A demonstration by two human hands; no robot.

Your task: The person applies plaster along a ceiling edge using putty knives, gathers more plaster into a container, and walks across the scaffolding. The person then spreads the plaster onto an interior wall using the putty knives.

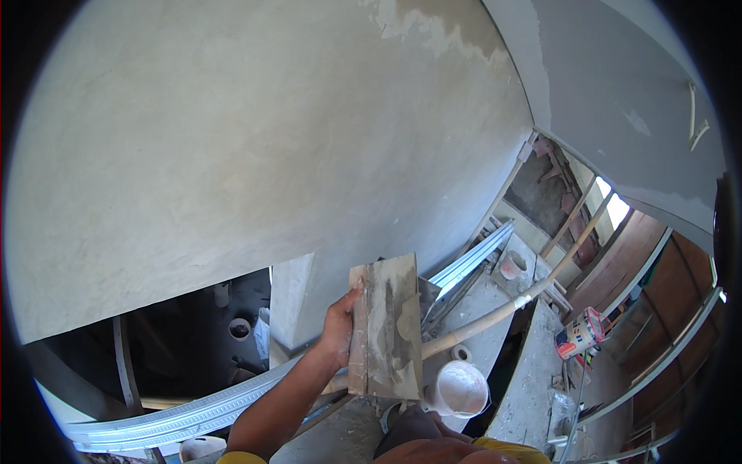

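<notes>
My left hand (340, 326) is closed on the wooden edge strip of a wide, flat putty blade (393, 329), its thumb over the strip. Patches of pale putty are smeared across the blade's grey face. Behind its right edge a small dark flat piece (428, 295) shows; I cannot tell its kind. Bare skin and a yellow sleeve (510, 450) of my right arm appear at the lower edge, but my right hand's fingers cannot be made out. A white bucket (461, 388), coated with putty inside, stands just right of the blade. Ahead rises a pale plastered wall (255, 147).
A bamboo pole (483, 319) runs diagonally behind the bucket, beside a tape roll (461, 353). Metal channels (178, 414) curve along the lower left, below a dark opening (193, 340). Planks (525, 379) with a gap between them lie right; a paint bucket (581, 334) stands beyond.
</notes>
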